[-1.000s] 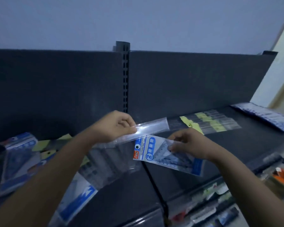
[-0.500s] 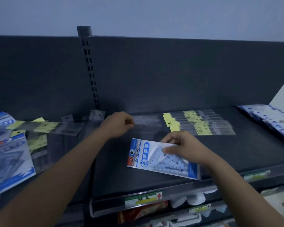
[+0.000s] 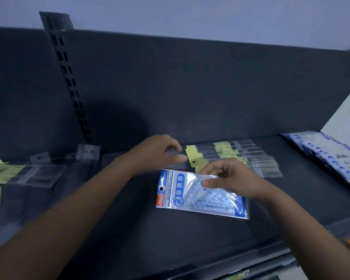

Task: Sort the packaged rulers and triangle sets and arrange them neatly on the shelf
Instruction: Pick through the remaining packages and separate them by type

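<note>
Seemingly mid-placement, the left hand grips a clear packaged ruler just left of the ruler stack, which it should next square onto, while the right hand pinches the 2-piece triangle set just in front of that stack.

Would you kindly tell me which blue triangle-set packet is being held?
The lone packet in the middle, pinched by the right hand; the others lie overlapped at the far right.
</note>
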